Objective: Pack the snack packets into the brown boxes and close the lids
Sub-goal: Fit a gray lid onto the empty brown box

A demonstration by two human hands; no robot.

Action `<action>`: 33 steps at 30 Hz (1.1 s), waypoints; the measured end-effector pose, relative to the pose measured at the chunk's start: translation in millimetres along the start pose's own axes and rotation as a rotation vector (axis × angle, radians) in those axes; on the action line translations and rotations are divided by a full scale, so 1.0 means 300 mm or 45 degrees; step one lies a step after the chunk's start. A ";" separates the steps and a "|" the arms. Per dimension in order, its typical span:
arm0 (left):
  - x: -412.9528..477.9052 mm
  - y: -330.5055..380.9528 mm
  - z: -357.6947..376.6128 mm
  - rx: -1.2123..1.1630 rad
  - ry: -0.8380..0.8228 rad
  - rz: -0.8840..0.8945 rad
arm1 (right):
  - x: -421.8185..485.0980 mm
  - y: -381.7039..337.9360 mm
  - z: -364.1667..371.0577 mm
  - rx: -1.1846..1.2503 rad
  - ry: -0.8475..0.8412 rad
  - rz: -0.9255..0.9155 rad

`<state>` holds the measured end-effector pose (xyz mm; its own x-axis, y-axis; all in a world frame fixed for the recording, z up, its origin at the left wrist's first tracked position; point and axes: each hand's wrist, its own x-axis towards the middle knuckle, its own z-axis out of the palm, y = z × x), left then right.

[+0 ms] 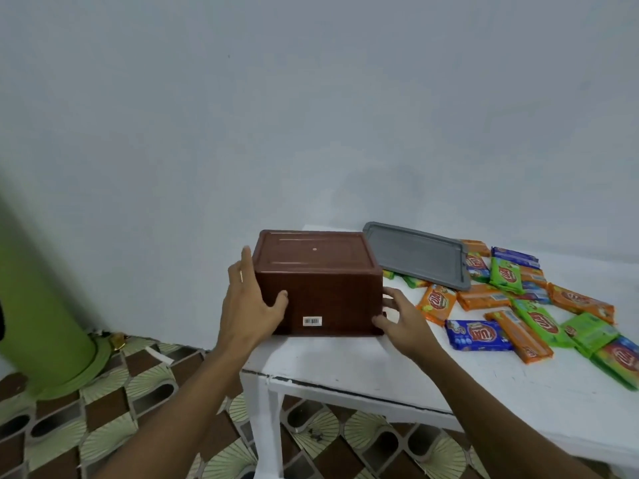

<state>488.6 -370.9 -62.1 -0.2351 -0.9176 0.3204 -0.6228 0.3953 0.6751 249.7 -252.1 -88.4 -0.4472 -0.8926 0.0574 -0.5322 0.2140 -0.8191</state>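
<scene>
At the white table's (345, 361) near left corner, the left hand (247, 305) clasped the left wall of the brown box (321, 271), thumb across its front, while the right hand (403, 323) curled round its lower right corner. The box sat between both hands, seemingly base up, so it probably needed turning over. Snack packets (477, 335) lay scattered rightward; farther back, the grey lid (418, 254) rested tilted on some

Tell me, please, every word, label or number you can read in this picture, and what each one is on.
Barcode sticker on the brown box: bars only, digits too small to read.
Red oval logo on the snack packets: white letters, too blurred to read surely.
Grey lid: no text visible.
</scene>
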 end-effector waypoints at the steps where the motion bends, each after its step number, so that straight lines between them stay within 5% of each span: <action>1: 0.016 0.029 -0.018 0.013 0.055 0.074 | -0.012 -0.012 -0.022 0.040 0.072 -0.044; 4: 0.078 0.123 -0.087 0.107 0.238 0.316 | -0.026 -0.053 -0.106 0.199 0.267 -0.168; 8: 0.141 0.235 -0.128 0.333 0.034 0.619 | -0.021 -0.092 -0.223 0.169 0.510 -0.370; 13: 0.175 0.240 -0.031 0.398 -0.037 0.521 | 0.022 -0.081 -0.299 -0.149 0.820 -0.368; 19: 0.238 0.240 0.060 0.377 0.076 0.577 | 0.098 -0.066 -0.327 -0.338 0.663 -0.206; 25: 0.328 0.178 0.148 0.517 -0.144 0.707 | 0.179 -0.041 -0.312 -0.490 0.530 0.076; 33: 0.408 0.172 0.269 0.733 -0.584 0.824 | 0.250 0.039 -0.283 -0.683 0.402 0.175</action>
<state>367.3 -466.2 -41.7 -0.8509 -0.5054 0.1433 -0.5115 0.8592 -0.0068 148.9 -282.8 -45.3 -0.6839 -0.7004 0.2043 -0.7042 0.5606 -0.4356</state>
